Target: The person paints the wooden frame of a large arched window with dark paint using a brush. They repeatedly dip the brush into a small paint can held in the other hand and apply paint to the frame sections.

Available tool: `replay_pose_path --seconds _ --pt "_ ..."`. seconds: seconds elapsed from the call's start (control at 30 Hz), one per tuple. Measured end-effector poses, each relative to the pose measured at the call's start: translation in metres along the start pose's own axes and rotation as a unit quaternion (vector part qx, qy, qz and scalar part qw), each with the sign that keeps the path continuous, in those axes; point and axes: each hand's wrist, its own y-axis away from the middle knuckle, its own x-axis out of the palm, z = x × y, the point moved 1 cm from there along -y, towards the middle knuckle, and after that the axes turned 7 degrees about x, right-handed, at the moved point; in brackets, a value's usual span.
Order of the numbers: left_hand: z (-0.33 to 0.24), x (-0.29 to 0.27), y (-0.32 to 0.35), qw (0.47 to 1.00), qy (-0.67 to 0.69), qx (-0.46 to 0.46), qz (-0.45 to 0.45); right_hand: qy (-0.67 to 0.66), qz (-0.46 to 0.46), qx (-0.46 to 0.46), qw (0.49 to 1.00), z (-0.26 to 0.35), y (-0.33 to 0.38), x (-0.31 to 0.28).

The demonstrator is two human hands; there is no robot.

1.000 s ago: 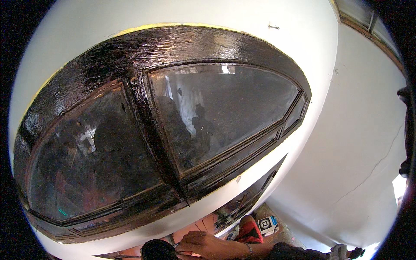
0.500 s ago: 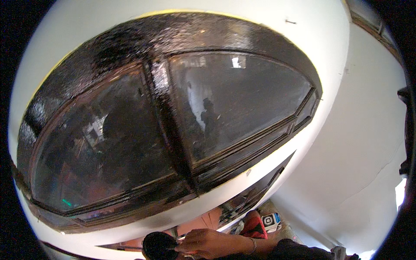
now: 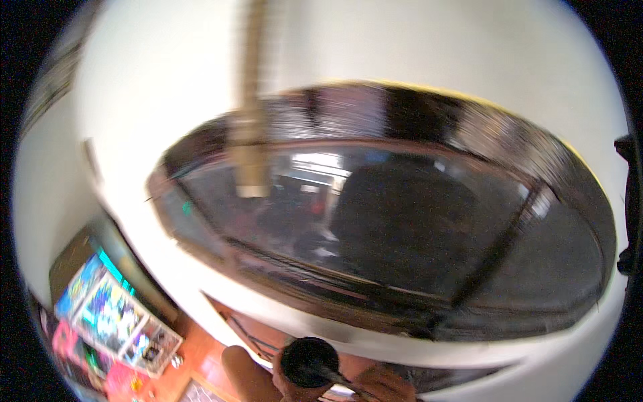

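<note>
Low in the picture, my left hand (image 3: 284, 385) is closed round a small round container (image 3: 305, 355) with a dark inside. Just right of it, my right hand (image 3: 388, 385) grips a paintbrush (image 3: 328, 375), its dark end dipping into the container's mouth. Motion blurs the fingers and the brush. Ahead is a wide window with a glossy dark brown frame (image 3: 348, 110) and two panes of reflecting dark glass (image 3: 408, 208). A thin yellow line runs along the frame's upper edge.
A blurred wooden strip (image 3: 251, 87) hangs down in front of the window's left part. White wall (image 3: 435, 40) surrounds the frame. At lower left stand a lit, colourful glass-fronted cabinet (image 3: 110, 311) and pink items (image 3: 124, 382) on a reddish-orange surface (image 3: 201, 348).
My view has swung to the left, so the window now sits further right. The cabinet and wooden strip have come into view. Both hands stay together at the container.
</note>
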Motion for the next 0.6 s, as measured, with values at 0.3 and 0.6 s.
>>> replay_pose_path --seconds 0.3,0.6 --pt "-0.018 0.006 -0.018 0.97 -0.199 0.14 -0.028 -0.051 0.027 0.093 0.994 0.004 -0.022 -0.017" --pt "-0.053 -0.004 -0.048 0.953 -0.254 0.165 0.012 -0.055 0.032 0.083 0.994 0.005 -0.038 -0.009"
